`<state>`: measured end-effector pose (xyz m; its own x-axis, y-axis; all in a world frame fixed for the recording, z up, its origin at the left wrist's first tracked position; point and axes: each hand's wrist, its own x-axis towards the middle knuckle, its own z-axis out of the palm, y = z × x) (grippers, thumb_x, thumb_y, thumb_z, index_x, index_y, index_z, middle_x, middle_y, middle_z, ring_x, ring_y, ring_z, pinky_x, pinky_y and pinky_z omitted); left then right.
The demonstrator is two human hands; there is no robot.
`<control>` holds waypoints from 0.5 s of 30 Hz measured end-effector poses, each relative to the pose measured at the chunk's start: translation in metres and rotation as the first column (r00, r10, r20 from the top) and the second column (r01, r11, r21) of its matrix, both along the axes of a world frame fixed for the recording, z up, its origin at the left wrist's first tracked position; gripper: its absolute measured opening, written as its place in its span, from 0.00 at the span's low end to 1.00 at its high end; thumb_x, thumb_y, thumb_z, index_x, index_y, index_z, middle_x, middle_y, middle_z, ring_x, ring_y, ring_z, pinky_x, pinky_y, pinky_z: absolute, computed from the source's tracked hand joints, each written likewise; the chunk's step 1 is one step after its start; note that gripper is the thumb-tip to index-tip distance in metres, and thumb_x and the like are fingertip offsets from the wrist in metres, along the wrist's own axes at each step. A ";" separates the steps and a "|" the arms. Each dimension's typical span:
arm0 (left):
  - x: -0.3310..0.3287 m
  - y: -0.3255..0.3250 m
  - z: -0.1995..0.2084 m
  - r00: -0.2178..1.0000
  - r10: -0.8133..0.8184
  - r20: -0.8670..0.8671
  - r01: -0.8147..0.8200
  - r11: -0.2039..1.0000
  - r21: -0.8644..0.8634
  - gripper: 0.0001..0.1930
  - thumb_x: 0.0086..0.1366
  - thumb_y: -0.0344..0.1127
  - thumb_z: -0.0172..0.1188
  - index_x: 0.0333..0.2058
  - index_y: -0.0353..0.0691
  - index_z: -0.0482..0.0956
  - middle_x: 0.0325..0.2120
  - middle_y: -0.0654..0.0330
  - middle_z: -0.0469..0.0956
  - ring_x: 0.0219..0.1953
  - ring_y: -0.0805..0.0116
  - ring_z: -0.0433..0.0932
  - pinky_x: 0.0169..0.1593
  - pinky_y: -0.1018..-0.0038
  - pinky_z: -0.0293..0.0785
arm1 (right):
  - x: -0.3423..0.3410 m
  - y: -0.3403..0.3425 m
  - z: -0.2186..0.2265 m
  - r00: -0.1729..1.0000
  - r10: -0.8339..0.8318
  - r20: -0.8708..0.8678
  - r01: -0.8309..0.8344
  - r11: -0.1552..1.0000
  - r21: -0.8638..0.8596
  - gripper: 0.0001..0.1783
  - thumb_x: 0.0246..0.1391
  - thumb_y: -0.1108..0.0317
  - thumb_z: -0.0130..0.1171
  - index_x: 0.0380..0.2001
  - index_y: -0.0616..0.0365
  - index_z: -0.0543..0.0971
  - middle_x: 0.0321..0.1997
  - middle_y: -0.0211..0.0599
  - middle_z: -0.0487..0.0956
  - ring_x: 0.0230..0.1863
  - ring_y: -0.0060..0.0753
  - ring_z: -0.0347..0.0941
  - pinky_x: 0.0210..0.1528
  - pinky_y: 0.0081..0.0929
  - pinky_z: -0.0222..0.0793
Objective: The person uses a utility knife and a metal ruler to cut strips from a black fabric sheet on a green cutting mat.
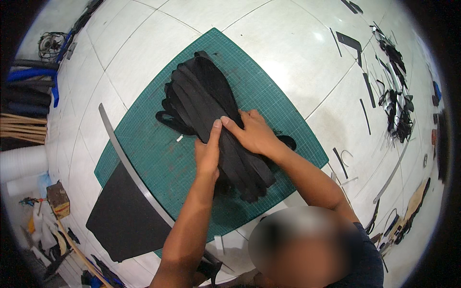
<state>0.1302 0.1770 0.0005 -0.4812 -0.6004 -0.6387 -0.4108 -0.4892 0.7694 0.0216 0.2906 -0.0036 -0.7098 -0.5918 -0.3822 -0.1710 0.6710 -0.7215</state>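
A thick bundle of black fabric strips (201,98) lies lengthwise over a green cutting mat (144,125), its strips folded into loops at the far end. On its near-left side, my left hand (207,154) grips the middle with the thumb on top. From the right, my right hand (253,132) wraps round the same part, its thumb almost meeting the left one. The undersides of both hands are hidden by the bundle. A long metal ruler (128,165) crosses the mat's left side, partly over a black fabric sheet (122,216).
Black scraps and offcuts (396,105) lie heaped on the white tiled floor at the right, with thin strips scattered near them. Rolls of material (29,98) and wooden sticks (23,128) are stacked at the far left. A small box (58,199) stands at the lower left.
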 end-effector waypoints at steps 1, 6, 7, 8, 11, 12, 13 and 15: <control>-0.002 0.003 0.004 1.000 -0.005 -0.003 0.005 1.000 0.002 0.52 0.60 0.58 0.69 0.62 0.14 0.56 0.62 0.33 0.63 0.62 0.45 0.69 0.64 0.60 0.69 | 0.000 -0.001 0.001 1.000 -0.002 0.025 0.002 1.000 0.003 0.55 0.57 0.25 0.45 0.58 0.77 0.70 0.58 0.67 0.68 0.62 0.68 0.65 0.64 0.52 0.62; -0.009 0.013 0.011 0.995 0.090 -0.046 -0.086 0.994 0.074 0.51 0.60 0.59 0.68 0.63 0.18 0.54 0.61 0.36 0.65 0.61 0.47 0.70 0.63 0.59 0.69 | -0.001 -0.006 -0.003 0.994 0.092 0.063 -0.096 0.993 0.063 0.54 0.59 0.25 0.40 0.52 0.77 0.75 0.57 0.68 0.69 0.62 0.68 0.65 0.65 0.52 0.61; -0.007 0.013 0.007 0.995 0.087 -0.049 -0.083 0.994 0.070 0.51 0.60 0.59 0.68 0.63 0.18 0.54 0.61 0.36 0.65 0.61 0.47 0.70 0.63 0.59 0.69 | 0.005 -0.007 -0.007 0.999 0.054 0.001 -0.054 0.998 0.028 0.54 0.60 0.25 0.39 0.51 0.77 0.76 0.57 0.69 0.70 0.61 0.68 0.65 0.65 0.52 0.60; -0.006 0.011 0.000 0.991 0.092 -0.093 -0.083 0.992 0.097 0.52 0.61 0.59 0.68 0.63 0.18 0.54 0.61 0.36 0.65 0.61 0.47 0.70 0.63 0.58 0.70 | 0.009 -0.008 -0.009 0.998 0.012 -0.059 -0.013 1.000 -0.010 0.54 0.60 0.25 0.38 0.50 0.78 0.76 0.57 0.70 0.70 0.61 0.67 0.66 0.66 0.53 0.60; -0.006 0.012 -0.009 0.981 0.114 -0.158 -0.085 0.981 0.175 0.52 0.61 0.59 0.68 0.63 0.18 0.52 0.61 0.36 0.64 0.61 0.47 0.70 0.62 0.58 0.70 | 0.007 -0.009 -0.011 0.997 -0.005 0.076 0.008 0.999 -0.036 0.55 0.60 0.25 0.38 0.51 0.80 0.75 0.58 0.74 0.69 0.61 0.68 0.67 0.66 0.52 0.60; -0.007 0.013 -0.008 0.975 0.138 -0.175 -0.098 0.971 0.219 0.52 0.61 0.59 0.67 0.63 0.18 0.52 0.61 0.36 0.64 0.61 0.47 0.70 0.62 0.57 0.70 | 0.007 -0.010 -0.010 0.997 -0.006 0.076 0.009 0.999 -0.038 0.55 0.60 0.25 0.38 0.51 0.80 0.75 0.58 0.74 0.69 0.61 0.68 0.67 0.66 0.52 0.60; -0.007 0.014 -0.007 0.975 0.137 -0.175 -0.098 0.971 0.217 0.52 0.61 0.59 0.67 0.63 0.18 0.52 0.61 0.36 0.64 0.61 0.47 0.70 0.62 0.57 0.70 | 0.007 -0.010 -0.008 0.988 -0.017 0.153 0.026 0.998 -0.056 0.56 0.60 0.25 0.39 0.52 0.81 0.73 0.58 0.75 0.69 0.61 0.69 0.66 0.66 0.52 0.60; -0.011 0.017 -0.005 0.962 0.171 -0.213 -0.115 0.961 0.252 0.52 0.61 0.59 0.67 0.64 0.18 0.51 0.61 0.36 0.64 0.61 0.47 0.70 0.62 0.57 0.71 | 0.004 -0.010 -0.011 0.973 -0.027 0.227 0.045 0.996 -0.072 0.57 0.60 0.25 0.40 0.54 0.82 0.72 0.59 0.77 0.68 0.62 0.70 0.66 0.66 0.51 0.60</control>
